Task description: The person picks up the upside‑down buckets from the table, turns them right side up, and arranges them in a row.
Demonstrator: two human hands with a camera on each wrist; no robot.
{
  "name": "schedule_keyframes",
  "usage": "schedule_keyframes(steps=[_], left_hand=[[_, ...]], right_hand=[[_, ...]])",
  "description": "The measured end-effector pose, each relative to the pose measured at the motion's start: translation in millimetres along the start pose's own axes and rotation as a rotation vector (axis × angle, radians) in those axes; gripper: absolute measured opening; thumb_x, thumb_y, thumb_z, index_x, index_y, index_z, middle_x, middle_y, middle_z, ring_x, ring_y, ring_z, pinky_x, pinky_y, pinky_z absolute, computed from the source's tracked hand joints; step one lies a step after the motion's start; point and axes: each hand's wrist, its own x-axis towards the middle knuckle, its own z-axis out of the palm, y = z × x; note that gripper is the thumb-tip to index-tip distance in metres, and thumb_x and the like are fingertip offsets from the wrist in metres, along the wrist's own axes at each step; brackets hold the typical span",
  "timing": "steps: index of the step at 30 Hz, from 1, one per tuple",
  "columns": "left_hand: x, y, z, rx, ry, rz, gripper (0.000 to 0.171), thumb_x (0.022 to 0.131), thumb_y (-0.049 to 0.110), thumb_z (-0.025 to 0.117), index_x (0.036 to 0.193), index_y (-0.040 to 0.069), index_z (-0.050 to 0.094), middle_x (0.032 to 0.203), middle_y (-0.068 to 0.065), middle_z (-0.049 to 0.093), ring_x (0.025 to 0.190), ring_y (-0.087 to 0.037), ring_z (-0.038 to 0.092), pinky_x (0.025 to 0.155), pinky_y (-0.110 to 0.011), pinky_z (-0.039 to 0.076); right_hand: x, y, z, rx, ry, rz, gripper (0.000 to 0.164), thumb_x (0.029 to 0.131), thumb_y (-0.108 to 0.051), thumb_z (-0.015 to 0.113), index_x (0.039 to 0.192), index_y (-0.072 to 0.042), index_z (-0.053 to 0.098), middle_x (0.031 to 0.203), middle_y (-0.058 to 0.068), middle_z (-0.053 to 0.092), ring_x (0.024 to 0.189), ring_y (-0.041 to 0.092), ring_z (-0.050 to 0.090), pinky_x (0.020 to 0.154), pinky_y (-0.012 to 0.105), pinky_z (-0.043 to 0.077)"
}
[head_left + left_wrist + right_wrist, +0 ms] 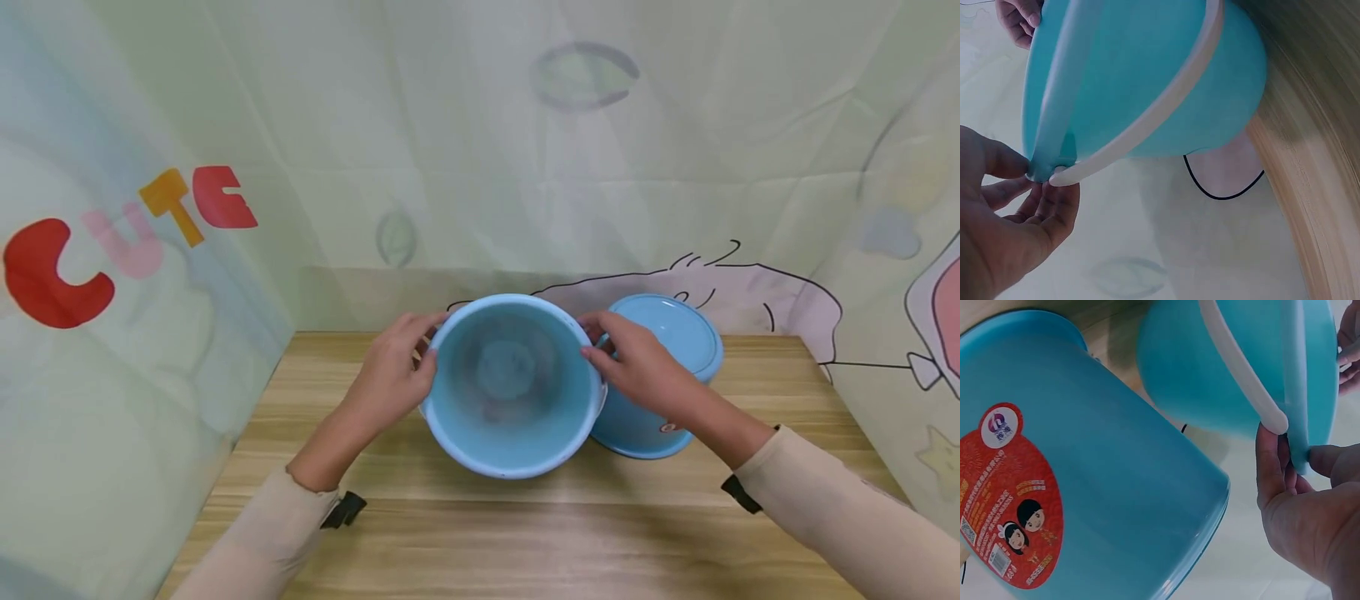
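Note:
A light blue bucket [517, 450] is tilted with its mouth toward the head camera, showing the hollow inside. My left hand [393, 362] pinches its rim on the left, thumb on the near side and fingers behind. On the opposite side my right hand [637, 358] pinches the rim the same way. The wrist views show a pale bail handle [1147, 122] lying against the bucket's outer wall, its ends beside the fingers of each hand. Just right of it, a second blue bucket [637, 421] stands upside down, partly covered by my right hand.
A red label [1013, 500] with cartoon faces is on the second bucket's side. Both buckets are over a wood-grain table [480, 542]. Printed cloth [450, 167] hangs behind and at both sides, close to the table's edges.

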Motion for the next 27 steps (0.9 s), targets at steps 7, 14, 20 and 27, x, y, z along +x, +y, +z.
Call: schedule_keyframes(steps=[7, 14, 20, 27], left_hand=[[7.6, -3.7, 2.4, 0.014, -0.014, -0.009, 0.045, 0.096, -0.003, 0.054, 0.14, 0.001, 0.062, 0.115, -0.02, 0.067, 0.087, -0.028, 0.07, 0.067, -0.039, 0.06], [17.0, -10.1, 3.4, 0.007, -0.063, -0.074, 0.045, 0.095, -0.002, 0.052, 0.139, 0.002, 0.063, 0.113, -0.019, 0.067, 0.084, -0.027, 0.066, 0.066, -0.037, 0.058], [23.9, -19.3, 6.3, -0.013, -0.104, -0.138, 0.046, 0.093, -0.001, 0.051, 0.137, 0.001, 0.065, 0.107, -0.019, 0.069, 0.08, -0.025, 0.067, 0.065, -0.034, 0.057], [27.6, -27.6, 9.4, -0.03, -0.137, -0.202, 0.047, 0.093, 0.001, 0.05, 0.138, 0.001, 0.065, 0.105, -0.019, 0.071, 0.077, -0.023, 0.066, 0.062, -0.031, 0.056]], right_hand=[[7.7, 0.4, -2.5, -0.003, -0.03, 0.057, 0.042, 0.104, -0.016, 0.061, 0.145, -0.007, 0.053, 0.116, 0.012, 0.067, 0.09, 0.022, 0.069, 0.071, 0.033, 0.062], [17.9, 0.2, -1.1, -0.024, -0.064, 0.115, 0.046, 0.105, -0.018, 0.061, 0.149, -0.009, 0.052, 0.125, 0.016, 0.068, 0.095, 0.025, 0.073, 0.073, 0.035, 0.064], [25.2, -0.9, 1.3, -0.046, -0.081, 0.141, 0.045, 0.105, -0.019, 0.061, 0.148, -0.009, 0.053, 0.127, 0.018, 0.068, 0.098, 0.029, 0.074, 0.072, 0.037, 0.064], [32.1, -1.1, 6.3, -0.108, -0.067, 0.113, 0.042, 0.105, -0.017, 0.06, 0.146, -0.006, 0.057, 0.124, 0.018, 0.072, 0.099, 0.028, 0.075, 0.078, 0.041, 0.064]])
